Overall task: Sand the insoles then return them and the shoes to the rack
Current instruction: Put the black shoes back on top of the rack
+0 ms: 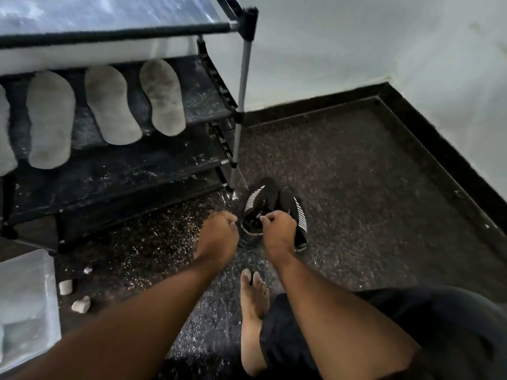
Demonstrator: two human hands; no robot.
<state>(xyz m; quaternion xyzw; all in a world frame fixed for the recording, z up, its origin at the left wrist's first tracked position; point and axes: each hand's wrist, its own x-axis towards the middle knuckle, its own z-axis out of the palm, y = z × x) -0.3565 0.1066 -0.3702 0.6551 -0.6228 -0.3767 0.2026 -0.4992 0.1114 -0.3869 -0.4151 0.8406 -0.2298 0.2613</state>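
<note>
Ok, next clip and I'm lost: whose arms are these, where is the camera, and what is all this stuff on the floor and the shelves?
There is no machine here. One camera sits on a person's head and looks down, so the two arms are that person's own. You also see their bare foot and dark shorts.

The left hand and right hand reach down to a pair of black shoes with white stripes, standing on the speckled floor by the corner post of a shoe rack. Both hands have curled fingers right at the shoes' openings; whether they already grip them is hard to tell.

On a rack shelf lie grey insoles side by side. At lower left is a pale plastic box, with a few small pale lumps on the floor beside it.
</note>
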